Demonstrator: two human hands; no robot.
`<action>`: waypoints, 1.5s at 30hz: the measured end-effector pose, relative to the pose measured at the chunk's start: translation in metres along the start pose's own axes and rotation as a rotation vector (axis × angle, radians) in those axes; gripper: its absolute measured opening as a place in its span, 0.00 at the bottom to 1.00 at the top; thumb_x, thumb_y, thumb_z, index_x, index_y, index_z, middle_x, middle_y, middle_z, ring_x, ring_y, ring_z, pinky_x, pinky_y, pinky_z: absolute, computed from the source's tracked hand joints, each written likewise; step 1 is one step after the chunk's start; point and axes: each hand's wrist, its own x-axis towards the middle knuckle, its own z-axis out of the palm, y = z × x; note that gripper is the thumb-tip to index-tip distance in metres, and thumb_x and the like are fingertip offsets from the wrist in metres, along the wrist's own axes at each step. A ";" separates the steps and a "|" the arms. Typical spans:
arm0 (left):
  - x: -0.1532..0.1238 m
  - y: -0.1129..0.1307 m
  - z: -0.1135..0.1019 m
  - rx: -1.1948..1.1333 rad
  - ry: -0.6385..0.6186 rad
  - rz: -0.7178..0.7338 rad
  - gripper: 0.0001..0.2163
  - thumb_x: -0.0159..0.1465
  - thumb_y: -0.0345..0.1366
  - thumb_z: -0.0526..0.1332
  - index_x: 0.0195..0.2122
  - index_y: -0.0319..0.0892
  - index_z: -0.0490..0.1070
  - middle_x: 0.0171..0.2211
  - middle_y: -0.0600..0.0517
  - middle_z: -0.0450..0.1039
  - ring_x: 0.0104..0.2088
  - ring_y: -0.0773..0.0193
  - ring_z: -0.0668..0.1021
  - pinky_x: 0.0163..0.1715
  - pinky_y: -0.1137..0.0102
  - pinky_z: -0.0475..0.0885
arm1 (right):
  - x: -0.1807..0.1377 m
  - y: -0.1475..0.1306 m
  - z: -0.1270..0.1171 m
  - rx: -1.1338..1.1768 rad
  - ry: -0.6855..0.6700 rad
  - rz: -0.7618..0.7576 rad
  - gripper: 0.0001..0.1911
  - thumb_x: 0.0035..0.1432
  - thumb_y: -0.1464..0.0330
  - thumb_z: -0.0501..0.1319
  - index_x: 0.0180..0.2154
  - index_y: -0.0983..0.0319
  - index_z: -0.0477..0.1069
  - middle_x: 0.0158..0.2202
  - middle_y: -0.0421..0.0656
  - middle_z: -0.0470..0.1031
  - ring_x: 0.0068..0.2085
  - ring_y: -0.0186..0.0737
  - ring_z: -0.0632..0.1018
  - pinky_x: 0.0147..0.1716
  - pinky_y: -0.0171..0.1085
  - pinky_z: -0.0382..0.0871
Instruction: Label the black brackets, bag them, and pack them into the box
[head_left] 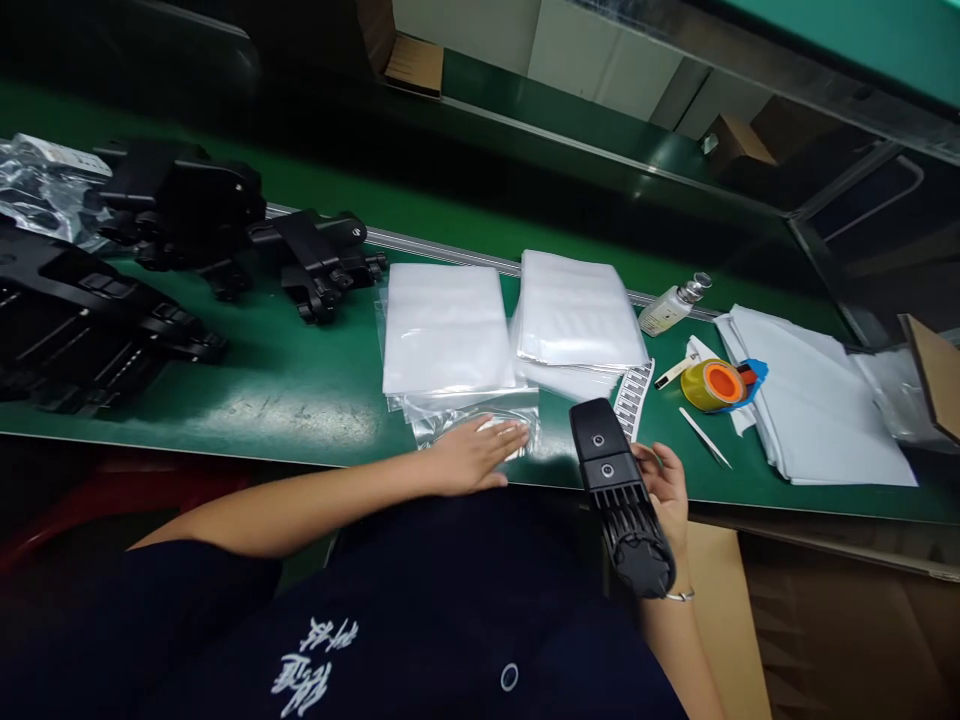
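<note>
My left hand [474,456] lies flat with fingers stretched out on a clear plastic bag [525,405] at the bench's front edge. My right hand [670,485] grips a black plastic part [609,470] with two round metal fittings, a ribbed middle and a rounded end; it is held tilted just over the edge, and some of my fingers are hidden behind it. Beyond the left hand is a stack of clear plastic bags [448,325]. A second stack of bags [574,310] sits to its right, partly over a strip of printed labels [634,398].
Several black folded assemblies [180,205] crowd the left of the green bench [300,420]. On the right are a pump bottle [671,305], a tape roll [703,385], a box cutter [675,372], white tweezers [703,436] and white sheets [817,410]. A metal-framed shelf overhangs the back.
</note>
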 end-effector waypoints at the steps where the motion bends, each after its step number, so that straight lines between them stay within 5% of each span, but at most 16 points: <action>1: -0.001 0.000 -0.001 0.004 0.003 0.005 0.31 0.70 0.52 0.47 0.70 0.42 0.46 0.70 0.43 0.49 0.69 0.52 0.55 0.67 0.53 0.47 | 0.000 -0.003 0.000 0.018 -0.001 0.006 0.31 0.57 0.48 0.59 0.58 0.51 0.60 0.49 0.50 0.74 0.49 0.52 0.77 0.46 0.55 0.74; 6: 0.000 -0.016 -0.015 0.059 0.146 -0.148 0.35 0.68 0.53 0.51 0.69 0.36 0.46 0.70 0.37 0.48 0.69 0.47 0.55 0.66 0.49 0.50 | 0.000 -0.012 0.004 0.112 -0.040 0.028 0.27 0.54 0.50 0.64 0.53 0.51 0.65 0.48 0.48 0.75 0.50 0.50 0.77 0.49 0.53 0.73; 10: -0.018 -0.017 -0.018 0.024 0.228 -0.240 0.19 0.68 0.42 0.55 0.54 0.34 0.68 0.54 0.34 0.70 0.56 0.44 0.72 0.53 0.52 0.67 | -0.002 -0.009 0.005 0.145 -0.089 0.057 0.27 0.53 0.52 0.67 0.53 0.51 0.67 0.47 0.47 0.76 0.50 0.49 0.77 0.50 0.50 0.73; 14: -0.032 -0.017 -0.021 -0.099 0.186 -0.369 0.10 0.68 0.32 0.51 0.36 0.38 0.70 0.36 0.41 0.75 0.40 0.51 0.77 0.40 0.59 0.72 | 0.001 -0.004 0.015 0.135 -0.175 0.061 0.26 0.53 0.54 0.68 0.52 0.52 0.68 0.47 0.47 0.77 0.50 0.49 0.78 0.51 0.49 0.73; 19: -0.030 -0.021 -0.043 -0.190 0.183 -0.391 0.09 0.69 0.34 0.48 0.38 0.40 0.67 0.31 0.51 0.74 0.31 0.61 0.76 0.30 0.69 0.69 | 0.014 -0.020 0.048 0.025 -0.476 0.120 0.26 0.54 0.57 0.69 0.53 0.53 0.68 0.51 0.47 0.75 0.53 0.48 0.76 0.55 0.48 0.70; 23: -0.053 -0.018 -0.043 -0.172 0.099 -0.236 0.06 0.65 0.36 0.56 0.39 0.41 0.68 0.36 0.48 0.74 0.36 0.59 0.76 0.34 0.69 0.70 | 0.016 -0.023 0.053 -0.028 -0.565 0.199 0.27 0.53 0.56 0.69 0.53 0.54 0.69 0.52 0.47 0.74 0.55 0.48 0.74 0.58 0.49 0.66; 26: -0.074 -0.021 -0.030 -0.130 0.122 -0.156 0.09 0.67 0.35 0.51 0.42 0.40 0.69 0.44 0.44 0.72 0.41 0.58 0.76 0.38 0.68 0.71 | 0.011 -0.013 0.040 -0.004 -0.520 0.228 0.27 0.52 0.55 0.70 0.52 0.55 0.69 0.52 0.47 0.74 0.54 0.48 0.74 0.57 0.48 0.66; 30: -0.075 -0.025 -0.024 -0.183 0.215 -0.296 0.12 0.68 0.31 0.47 0.39 0.40 0.71 0.42 0.45 0.74 0.41 0.59 0.76 0.41 0.68 0.72 | 0.009 -0.010 0.033 0.029 -0.519 0.231 0.27 0.51 0.56 0.70 0.51 0.55 0.69 0.50 0.47 0.75 0.53 0.48 0.75 0.57 0.48 0.67; 35: -0.054 -0.012 -0.042 -0.419 0.333 -0.419 0.10 0.65 0.35 0.55 0.34 0.41 0.76 0.35 0.49 0.76 0.37 0.60 0.78 0.40 0.68 0.72 | 0.016 -0.029 0.062 0.053 -0.617 0.229 0.24 0.52 0.57 0.69 0.50 0.55 0.69 0.49 0.45 0.75 0.52 0.46 0.75 0.55 0.46 0.68; 39: -0.056 0.005 -0.052 -0.436 0.434 -0.421 0.11 0.64 0.35 0.56 0.36 0.41 0.79 0.34 0.49 0.76 0.36 0.61 0.78 0.36 0.70 0.70 | 0.017 -0.031 0.076 -0.074 -0.463 0.195 0.21 0.54 0.60 0.66 0.48 0.57 0.68 0.47 0.44 0.74 0.49 0.45 0.75 0.53 0.48 0.68; 45: -0.053 0.034 -0.061 -0.478 0.336 -0.279 0.18 0.65 0.33 0.54 0.56 0.43 0.70 0.29 0.55 0.76 0.30 0.65 0.77 0.33 0.73 0.70 | 0.011 -0.025 0.089 -0.379 -0.043 -0.032 0.17 0.56 0.61 0.63 0.45 0.59 0.67 0.47 0.49 0.73 0.50 0.51 0.74 0.53 0.54 0.67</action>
